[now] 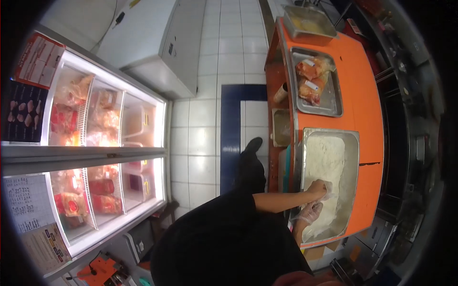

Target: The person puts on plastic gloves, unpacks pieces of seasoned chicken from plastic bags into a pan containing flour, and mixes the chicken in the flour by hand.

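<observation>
Both my hands are over a metal tray of white flour-like powder (324,155) on the orange table. My left hand (318,189) reaches in from the left with its fingers curled closed. Clear, thin plastic, like a disposable glove, shows at its fingertips. Just below it in the view, close beside it, my right hand (311,212) wears a clear plastic glove, and its fingers are bent inward. Anything inside either hand is too small or hidden to make out.
On the orange table (362,105), a metal tray (336,107) holds bagged meat, and a deep metal pan (310,31) stands at the far end. Lit display fridges (162,128) with packaged goods are at left, near a white chest freezer (143,47). White tiled floor (202,143) lies between.
</observation>
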